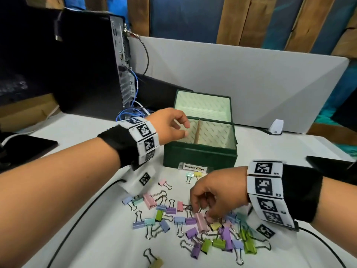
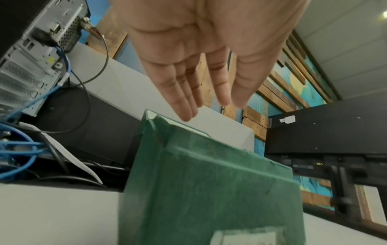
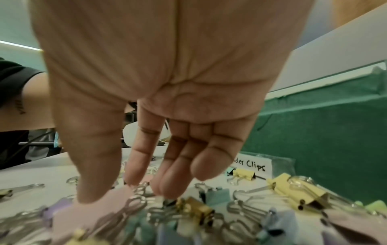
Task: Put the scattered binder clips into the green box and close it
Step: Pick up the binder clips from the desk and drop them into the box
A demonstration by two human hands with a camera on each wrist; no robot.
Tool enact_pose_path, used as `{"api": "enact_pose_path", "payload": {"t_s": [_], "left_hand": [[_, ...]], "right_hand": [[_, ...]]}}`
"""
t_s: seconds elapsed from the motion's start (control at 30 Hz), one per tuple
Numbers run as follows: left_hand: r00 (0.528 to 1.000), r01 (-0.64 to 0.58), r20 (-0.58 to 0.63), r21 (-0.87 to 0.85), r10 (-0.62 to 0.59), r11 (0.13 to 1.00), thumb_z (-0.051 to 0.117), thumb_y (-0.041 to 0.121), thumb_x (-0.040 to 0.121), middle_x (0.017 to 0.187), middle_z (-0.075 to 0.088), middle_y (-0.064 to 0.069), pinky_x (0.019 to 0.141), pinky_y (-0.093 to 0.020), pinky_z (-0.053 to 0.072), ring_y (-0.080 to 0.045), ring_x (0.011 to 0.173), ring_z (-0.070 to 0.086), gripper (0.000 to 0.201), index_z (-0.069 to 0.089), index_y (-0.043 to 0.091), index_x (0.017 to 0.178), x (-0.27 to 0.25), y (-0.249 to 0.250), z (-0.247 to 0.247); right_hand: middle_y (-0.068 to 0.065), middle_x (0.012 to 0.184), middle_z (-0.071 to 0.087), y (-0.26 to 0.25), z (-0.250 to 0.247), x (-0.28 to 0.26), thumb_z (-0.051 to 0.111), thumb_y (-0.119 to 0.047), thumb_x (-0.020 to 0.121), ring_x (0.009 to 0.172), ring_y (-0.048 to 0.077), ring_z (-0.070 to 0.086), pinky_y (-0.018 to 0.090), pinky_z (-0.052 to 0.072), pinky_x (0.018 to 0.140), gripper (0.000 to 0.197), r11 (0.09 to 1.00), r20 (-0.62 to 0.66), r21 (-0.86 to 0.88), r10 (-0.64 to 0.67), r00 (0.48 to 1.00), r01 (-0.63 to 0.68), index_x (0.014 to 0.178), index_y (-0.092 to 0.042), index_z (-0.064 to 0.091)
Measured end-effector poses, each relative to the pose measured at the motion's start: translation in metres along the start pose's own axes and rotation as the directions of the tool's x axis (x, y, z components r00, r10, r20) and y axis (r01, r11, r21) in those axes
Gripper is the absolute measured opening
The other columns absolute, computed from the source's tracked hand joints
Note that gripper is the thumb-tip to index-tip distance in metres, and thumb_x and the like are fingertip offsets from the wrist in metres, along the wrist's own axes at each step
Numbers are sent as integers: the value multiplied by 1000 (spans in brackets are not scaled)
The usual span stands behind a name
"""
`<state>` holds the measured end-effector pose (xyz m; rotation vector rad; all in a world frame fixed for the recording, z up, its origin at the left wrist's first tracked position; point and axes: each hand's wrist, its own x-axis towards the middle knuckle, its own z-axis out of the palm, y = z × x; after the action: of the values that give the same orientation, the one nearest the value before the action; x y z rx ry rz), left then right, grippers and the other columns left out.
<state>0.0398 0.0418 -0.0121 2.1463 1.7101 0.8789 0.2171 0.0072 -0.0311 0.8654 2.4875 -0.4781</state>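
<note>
Over the open green box (image 1: 200,154), lid upright behind, the left hand (image 1: 170,125) hovers with fingers relaxed, holding nothing; on the white table (image 1: 92,219) before it, the right hand (image 1: 214,198) reaches fingertips into the scattered binder clips (image 1: 193,227); whether it pinches one, I cannot tell.

White table (image 1: 81,238); grey partition (image 1: 251,78); blue-and-wood wall (image 1: 193,16) behind.

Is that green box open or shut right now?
Open. The green box has its lid tipped back upright, showing the pale lining and a cardboard divider inside. No clips show inside.
</note>
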Motion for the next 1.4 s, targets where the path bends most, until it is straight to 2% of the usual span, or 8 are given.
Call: {"api": "enact_pose_path", "payload": {"t_s": [0.13,0.3,0.63,0.83,1.0,1.13,1.33,1.4], "left_hand": [[968,1,249,120,-31,993,69,27,78,84,66,11,76,-21,48,-11,82,63,15,65,26,93,-30,-11,-11],[836,28,500,368,-223,930,71,39,74,79,58,16,77,-24,47,-6,70,57,29,61,34,101,-63,-25,-6],[793,-36,556,452,-250,891,66,55,72,87,58,14,72,-23,44,-5,73,53,33,59,35,97,-77,-22,6],[800,-69,550,480,-239,875,63,59,72,69,50,12,67,-23,41,-8,69,49,34,57,28,84,-80,-21,12],[793,-94,567,478,-224,874,67,51,73,68,48,12,61,-21,38,-4,64,45,29,54,27,82,-78,-22,15],[786,-60,571,453,-237,890,71,45,71,70,49,12,69,-24,42,-9,69,48,27,56,28,87,-76,-23,15],[792,-47,565,437,-233,898,77,43,66,73,53,13,70,-24,45,-10,70,51,43,55,30,100,-74,-21,14],[811,-71,545,452,-212,889,76,43,66,77,55,12,72,-25,46,-11,71,51,44,54,30,102,-75,-19,12]], "right_hand": [[0,103,62,-3,5,1,72,-34,76,79,10,52,25,45,67,35,1000,-10,-6,-2,1000,2,108,-27,59],[-5,91,58,-9,8,5,75,-42,70,79,13,52,26,43,63,40,999,-31,-50,1,1000,-3,103,-29,56],[-6,87,58,-12,9,7,70,-36,76,73,10,51,23,43,60,23,996,-87,-86,-19,996,12,94,-26,60],[-15,76,59,5,-19,-1,57,-31,87,59,-6,54,9,38,54,19,964,-185,264,92,978,-41,104,-27,63],[10,106,68,29,-36,6,52,-32,89,92,27,64,36,52,86,28,875,-276,478,233,933,-77,108,-17,65],[8,96,65,36,-45,6,58,-18,87,89,20,63,36,53,91,16,732,-323,681,275,905,21,101,-11,63],[2,97,62,29,-66,15,71,-21,80,87,19,63,30,52,79,30,848,-682,525,374,628,65,107,-19,58],[2,100,62,30,-69,28,72,-21,78,89,19,62,26,49,73,35,858,-694,514,397,600,27,109,-20,55]]}}
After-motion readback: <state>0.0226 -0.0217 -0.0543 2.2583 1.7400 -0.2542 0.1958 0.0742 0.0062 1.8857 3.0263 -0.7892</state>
